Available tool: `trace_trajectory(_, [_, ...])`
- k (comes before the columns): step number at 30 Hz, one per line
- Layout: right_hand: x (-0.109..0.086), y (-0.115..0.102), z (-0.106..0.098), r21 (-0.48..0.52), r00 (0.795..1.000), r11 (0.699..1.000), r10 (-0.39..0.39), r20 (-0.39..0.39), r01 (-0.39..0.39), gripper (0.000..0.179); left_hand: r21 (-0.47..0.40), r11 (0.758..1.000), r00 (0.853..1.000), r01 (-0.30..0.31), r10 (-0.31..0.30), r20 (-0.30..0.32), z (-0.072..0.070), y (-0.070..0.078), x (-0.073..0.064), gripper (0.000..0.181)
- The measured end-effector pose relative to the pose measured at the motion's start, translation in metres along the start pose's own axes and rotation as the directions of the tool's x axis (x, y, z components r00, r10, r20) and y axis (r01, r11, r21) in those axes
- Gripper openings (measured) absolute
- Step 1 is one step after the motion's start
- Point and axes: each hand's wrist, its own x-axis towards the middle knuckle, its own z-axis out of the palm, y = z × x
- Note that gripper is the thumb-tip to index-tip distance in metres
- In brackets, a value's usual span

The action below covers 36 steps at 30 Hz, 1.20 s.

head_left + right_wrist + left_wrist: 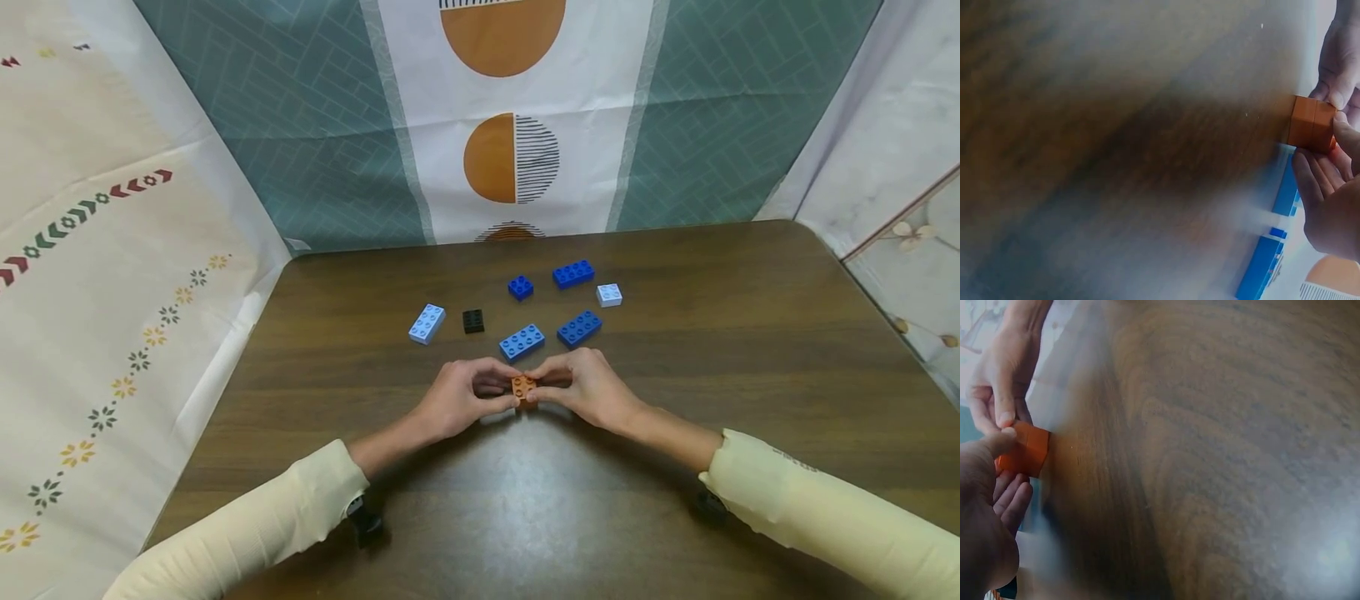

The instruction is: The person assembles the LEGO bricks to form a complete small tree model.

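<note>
Both hands meet at a small stack of two orange toy bricks, with studs on top and a seam showing across its side in the right wrist view. My left hand pinches the stack from the left between thumb and fingers. From the opposite side my right hand grips it, its thumb on the near face. Seen from the right wrist, the orange bricks sit low at the tabletop between the fingertips. A light blue long brick lies just beyond the hands.
Behind the hands on the wooden table lie a pale blue long brick, a black brick, a small blue brick, two long blue bricks and a small whitish brick. Patterned cloths hang around the table.
</note>
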Motion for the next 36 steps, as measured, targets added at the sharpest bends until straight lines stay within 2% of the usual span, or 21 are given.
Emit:
trace_trajectory(8, [0.001, 0.001, -0.002, -0.012, 1.000, 1.000, -0.003, 0.008, 0.003, 0.022, 0.116, 0.992, 0.999, -0.041, 0.043, -0.015, 0.002, 0.004, -0.002, 0.037])
trace_trajectory(14, [0.000, 0.002, -0.003, -0.004, 1.000, 1.000, 0.018, 0.012, -0.018, 0.024, 0.167, 0.985, 0.997, -0.051, 0.060, -0.049, 0.008, 0.000, -0.002, 0.039])
trace_trajectory(18, [0.000, 0.002, -0.003, -0.003, 1.000, 1.000, 0.026, 0.015, -0.026, 0.024, 0.196, 0.979, 0.997, -0.056, 0.067, -0.048, 0.009, -0.001, -0.002, 0.040])
trace_trajectory(22, [0.001, 0.001, -0.003, 0.000, 0.999, 1.000, 0.025, 0.023, -0.025, 0.024, 0.225, 0.972, 0.997, -0.061, 0.068, -0.022, 0.006, -0.001, -0.002, 0.044])
trace_trajectory(25, [0.002, 0.001, -0.002, 0.011, 0.999, 1.000, 0.024, 0.031, -0.025, 0.024, 0.222, 0.971, 0.995, -0.093, 0.100, -0.019, -0.001, -0.002, -0.002, 0.046])
trace_trajectory(28, [0.002, 0.001, -0.002, 0.021, 0.999, 0.999, 0.034, 0.037, -0.035, 0.024, 0.221, 0.966, 0.985, -0.136, 0.155, -0.074, -0.014, -0.004, 0.002, 0.046])
trace_trajectory(31, [0.002, 0.000, -0.002, 0.027, 0.998, 0.998, 0.051, 0.037, -0.052, 0.024, 0.238, 0.960, 0.964, -0.146, 0.193, -0.185, -0.030, -0.007, 0.010, 0.047])
trace_trajectory(34, [0.002, 0.000, -0.002, 0.025, 0.997, 0.998, 0.063, 0.034, -0.063, 0.024, 0.227, 0.968, 0.943, -0.109, 0.173, -0.286, -0.045, -0.013, 0.019, 0.052])
trace_trajectory(36, [0.002, -0.001, -0.002, 0.024, 0.997, 0.998, 0.063, 0.034, -0.064, 0.024, 0.196, 0.978, 0.935, -0.075, 0.137, -0.326, -0.052, -0.018, 0.024, 0.055])
